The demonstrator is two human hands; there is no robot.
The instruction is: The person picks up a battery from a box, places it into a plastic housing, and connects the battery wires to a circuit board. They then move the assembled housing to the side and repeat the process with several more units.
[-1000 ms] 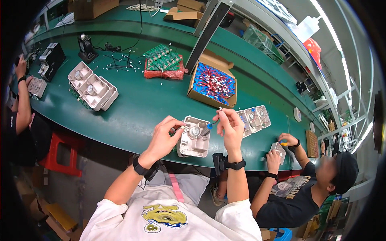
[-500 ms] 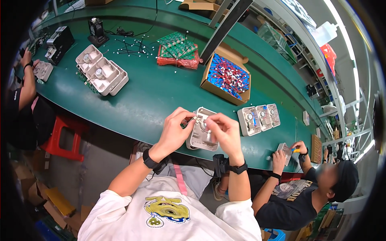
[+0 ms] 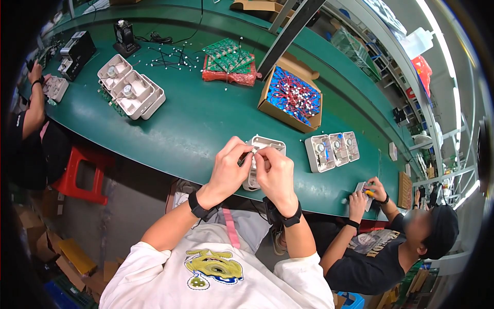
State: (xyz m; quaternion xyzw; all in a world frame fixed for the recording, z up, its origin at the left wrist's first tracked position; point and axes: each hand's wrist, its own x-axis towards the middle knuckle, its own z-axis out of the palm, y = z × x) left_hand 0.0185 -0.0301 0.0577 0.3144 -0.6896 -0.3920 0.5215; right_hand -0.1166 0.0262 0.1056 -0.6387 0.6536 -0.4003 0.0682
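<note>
A light grey plastic housing (image 3: 269, 144) lies on the green table close to its front edge, mostly covered by my hands. Over its left side, my left hand (image 3: 230, 166) pinches a small white connector (image 3: 253, 151), with a bit of dark wire by the fingers. My right hand (image 3: 276, 172) is closed too, its thumb and forefinger pressed together right beside the connector. What the right fingertips grip is too small to make out. Both hands hide most of the housing's inside.
Three open housings (image 3: 322, 160) stand to the right; more housings (image 3: 135, 98) sit at the left. Behind are a carton of blue parts with red wires (image 3: 275, 107), green circuit boards (image 3: 226, 55) and loose black wires (image 3: 170, 61). Co-workers' hands (image 3: 357, 206) work at both sides.
My right hand has moved left and down, its fingertips now meeting those of my left hand. The co-worker at the right has shifted the piece being worked on.
</note>
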